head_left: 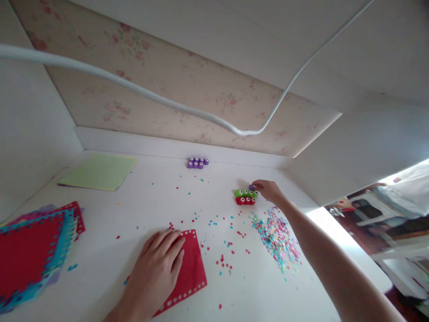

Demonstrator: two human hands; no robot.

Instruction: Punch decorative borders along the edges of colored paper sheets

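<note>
My left hand [157, 264] lies flat and open on a red paper sheet [191, 268] with punched holes along its edges, near the front of the white table [150, 205]. My right hand [268, 190] reaches far across the table and pinches a small purple punch [251, 187]. It sits just behind a cluster of green punches [246, 193] and red punches [246, 201]. A separate group of purple punches [197, 162] stands near the back wall.
A heap of coloured paper confetti [276, 237] lies right of centre, with loose bits scattered around. A yellow-green sheet [98, 171] lies at the back left. A stack of red, blue and purple punched sheets [33, 250] sits at the left edge. A white cable [201, 117] hangs across the view.
</note>
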